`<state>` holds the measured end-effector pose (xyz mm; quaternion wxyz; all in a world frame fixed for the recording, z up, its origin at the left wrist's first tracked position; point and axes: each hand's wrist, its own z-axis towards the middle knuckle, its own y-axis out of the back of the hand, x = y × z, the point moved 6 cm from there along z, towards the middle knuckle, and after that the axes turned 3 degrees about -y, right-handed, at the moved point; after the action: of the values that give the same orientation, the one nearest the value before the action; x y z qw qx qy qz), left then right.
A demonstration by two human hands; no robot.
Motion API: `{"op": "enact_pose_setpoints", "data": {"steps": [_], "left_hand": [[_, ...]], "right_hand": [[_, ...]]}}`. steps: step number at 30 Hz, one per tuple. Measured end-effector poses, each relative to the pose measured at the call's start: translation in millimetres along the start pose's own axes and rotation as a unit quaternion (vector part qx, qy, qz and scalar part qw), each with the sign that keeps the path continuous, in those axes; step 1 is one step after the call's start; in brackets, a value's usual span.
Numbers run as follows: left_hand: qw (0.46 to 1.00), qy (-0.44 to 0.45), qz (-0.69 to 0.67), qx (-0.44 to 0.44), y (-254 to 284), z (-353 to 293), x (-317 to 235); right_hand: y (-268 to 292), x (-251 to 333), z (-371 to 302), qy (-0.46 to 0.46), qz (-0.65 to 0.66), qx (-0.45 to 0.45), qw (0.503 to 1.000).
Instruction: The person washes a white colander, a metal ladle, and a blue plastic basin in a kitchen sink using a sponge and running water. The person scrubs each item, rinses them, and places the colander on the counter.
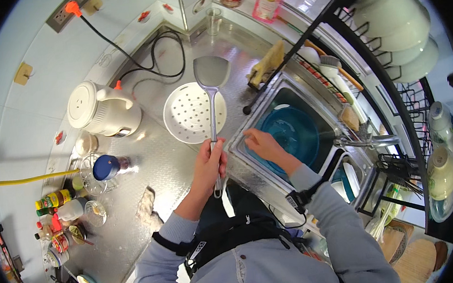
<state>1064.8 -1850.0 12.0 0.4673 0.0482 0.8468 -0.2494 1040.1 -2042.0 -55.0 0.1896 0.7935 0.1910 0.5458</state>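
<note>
My left hand [208,164] is closed around the handle of a metal wok spatula [212,73]. The spatula points away from me, its grey blade up and its looped handle end below my fist. Behind its shaft lies a white, round steamer plate [189,112] with many holes, on the steel counter. My right hand [266,147] hovers over the near left rim of the sink [325,157], fingers loosely bent and apart, with nothing visible in them. Below it, a blue basin [293,135] with some water sits in the sink.
A white electric jug [106,110] stands left on the counter [147,164], near a black cable [154,56]. Several condiment bottles and jars line the left wall. A crumpled cloth [147,209] lies nearby. Right are the faucet [366,141] and a black dish rack [394,91] with bowls.
</note>
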Motion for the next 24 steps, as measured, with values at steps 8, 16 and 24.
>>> {"op": "enact_pose_setpoints", "data": {"steps": [8,16,24], "left_hand": [[0.990,-0.024,0.122,-0.063,95,-53,-22],[0.980,-0.025,0.184,-0.066,127,-42,-24],[0.986,-0.007,0.166,0.017,98,-5,-7]], "right_hand": [[-102,42,79,0.108,-0.340,0.030,0.934],[-27,47,-31,0.187,-0.238,-0.147,0.942],[43,-28,-287,-0.056,-0.022,-0.299,0.952]]}}
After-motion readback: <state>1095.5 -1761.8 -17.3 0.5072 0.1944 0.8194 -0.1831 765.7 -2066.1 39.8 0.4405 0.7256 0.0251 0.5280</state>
